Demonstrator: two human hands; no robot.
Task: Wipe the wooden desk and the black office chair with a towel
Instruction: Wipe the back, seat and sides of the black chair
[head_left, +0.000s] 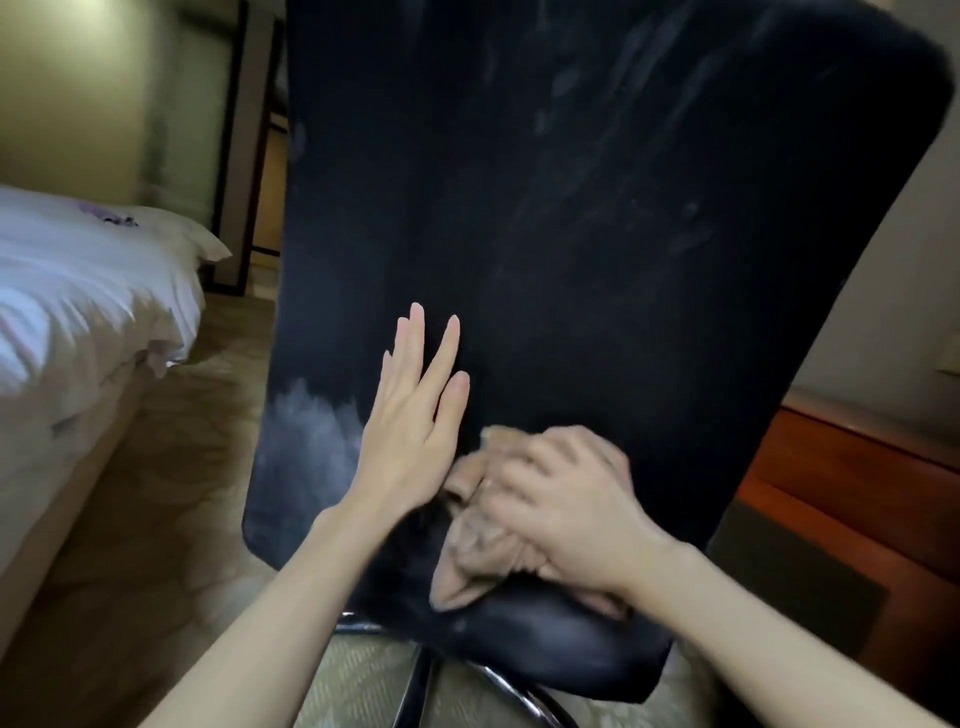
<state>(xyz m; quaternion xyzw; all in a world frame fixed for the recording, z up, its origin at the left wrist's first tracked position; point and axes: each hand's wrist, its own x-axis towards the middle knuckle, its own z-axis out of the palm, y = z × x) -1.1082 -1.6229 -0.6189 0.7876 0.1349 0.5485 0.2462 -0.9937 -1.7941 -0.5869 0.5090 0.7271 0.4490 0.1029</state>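
Chair (597, 234), black: back panel fills most of the view, seen close and tilted. Pale dusty patch (306, 431) on its lower left edge, faint streaks higher up. Towel (467, 566), peach, bunched against the lower part of the back. Right hand (566, 504) lies over the towel, fingers curled round it and pressing it to the chair; blurred. Left hand (410, 431) flat on the back just beside the towel, fingers straight and slightly spread, holding nothing. Desk (852, 467), wooden, partly visible at right behind the chair. Bed (78, 312) with white bedding at left. Carpet (156, 519) below.
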